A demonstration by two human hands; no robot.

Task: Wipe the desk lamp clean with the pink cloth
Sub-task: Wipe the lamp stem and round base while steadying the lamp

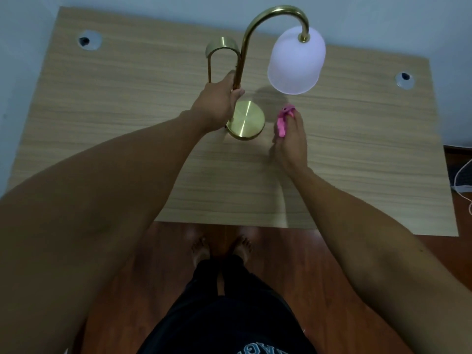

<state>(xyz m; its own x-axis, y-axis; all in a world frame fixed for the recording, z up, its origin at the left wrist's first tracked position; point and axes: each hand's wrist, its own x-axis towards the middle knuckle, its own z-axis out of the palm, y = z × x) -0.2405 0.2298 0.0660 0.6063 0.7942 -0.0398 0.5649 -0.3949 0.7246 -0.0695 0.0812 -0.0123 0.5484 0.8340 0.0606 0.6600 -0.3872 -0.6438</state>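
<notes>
A brass desk lamp stands in the middle of the wooden desk. It has a round base, a curved neck and a frosted white shade hanging to the right. My left hand grips the lamp's upright stem just above the base. My right hand holds the bunched pink cloth to the right of the base, below the shade and apart from both.
A brass U-shaped loop rises behind the stem. Two round cable holes sit near the desk's far corners. A wall runs behind the desk. White cables lie on the floor at the right. My bare feet stand at the desk's front edge.
</notes>
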